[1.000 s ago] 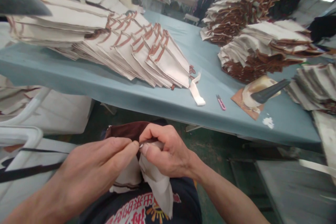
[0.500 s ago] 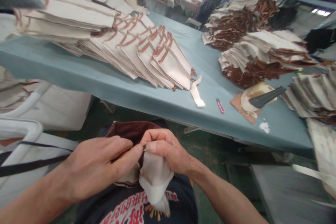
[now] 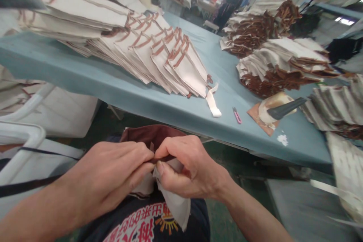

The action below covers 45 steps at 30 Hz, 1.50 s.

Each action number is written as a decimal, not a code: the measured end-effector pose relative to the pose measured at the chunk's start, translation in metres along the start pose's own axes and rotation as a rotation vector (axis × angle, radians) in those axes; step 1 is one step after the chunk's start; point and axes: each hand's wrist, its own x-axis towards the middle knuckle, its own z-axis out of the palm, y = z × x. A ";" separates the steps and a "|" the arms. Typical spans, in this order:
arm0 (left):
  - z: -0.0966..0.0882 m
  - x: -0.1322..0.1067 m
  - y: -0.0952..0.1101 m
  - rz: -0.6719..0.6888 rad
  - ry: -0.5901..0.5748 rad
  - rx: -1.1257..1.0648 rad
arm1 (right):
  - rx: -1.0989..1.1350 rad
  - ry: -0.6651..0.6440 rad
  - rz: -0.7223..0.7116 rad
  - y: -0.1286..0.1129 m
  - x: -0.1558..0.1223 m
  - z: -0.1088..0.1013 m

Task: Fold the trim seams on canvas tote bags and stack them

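My left hand (image 3: 113,176) and my right hand (image 3: 185,168) meet in my lap, both pinched closed on a cream cloth bag (image 3: 174,198) with a dark brown top edge (image 3: 147,136). Thumbs and forefingers press together where the brown band meets the cream cloth. The cream part hangs down below my right hand over my dark printed shirt. Whatever small part sits between the fingertips is hidden.
A blue-grey table (image 3: 170,106) runs across in front of me. It carries fanned stacks of cream bags with brown straps (image 3: 159,53), more piles (image 3: 283,64) at the right, a white strip (image 3: 212,104), a pink cutter (image 3: 237,115) and a dark-handled tool (image 3: 285,108). A person stands far back.
My hands have drawn closer together, fingertips now touching over the brown band, and the cream cloth has bunched up under my right hand. The view has shifted slightly.
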 end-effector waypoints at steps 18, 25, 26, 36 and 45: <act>0.022 -0.009 0.004 -0.271 -0.058 -0.665 | 0.596 -0.116 0.197 0.027 -0.024 0.002; 0.021 -0.003 -0.002 -0.291 -0.200 -0.783 | 0.474 -0.269 0.255 0.019 -0.010 -0.015; 0.020 0.001 -0.001 -0.294 -0.196 -0.776 | 0.420 -0.281 0.237 0.016 -0.008 -0.021; -0.008 0.034 0.006 -0.257 0.035 -0.501 | 0.138 -0.354 -0.015 0.005 0.014 -0.052; 0.014 0.015 -0.014 -0.442 -0.140 -0.732 | 0.174 -0.124 -0.109 0.028 -0.015 -0.012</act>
